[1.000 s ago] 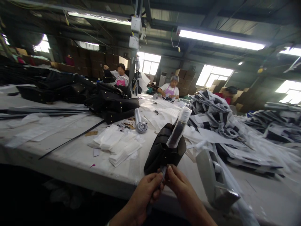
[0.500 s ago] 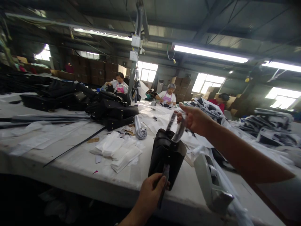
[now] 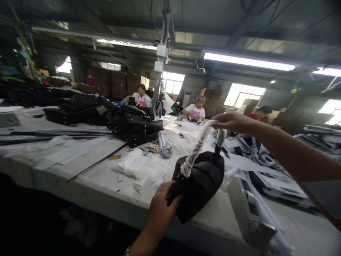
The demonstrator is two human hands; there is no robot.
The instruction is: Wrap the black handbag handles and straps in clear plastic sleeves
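A black handbag (image 3: 202,181) hangs tilted at the table's front edge, between my two hands. Its handle (image 3: 198,147) arches upward and is wrapped in clear plastic film. My right hand (image 3: 231,122) pinches the top of that handle. My left hand (image 3: 163,204) grips the lower left end of the bag, thumb on the near side and fingers partly hidden behind it. Right of the bag, a grey tape dispenser (image 3: 246,209) stands on the table.
White paper strips (image 3: 144,169) and a roll of clear film (image 3: 165,151) lie left of the bag. Black bags (image 3: 133,124) are heaped farther back on the white table (image 3: 106,192). Co-workers (image 3: 195,112) sit across it. Wrapped pieces (image 3: 279,181) lie at right.
The bag has turned and tipped, showing its top opening more. My left hand has moved from a strap to the bag's end. My right hand still holds the handle, now farther right.
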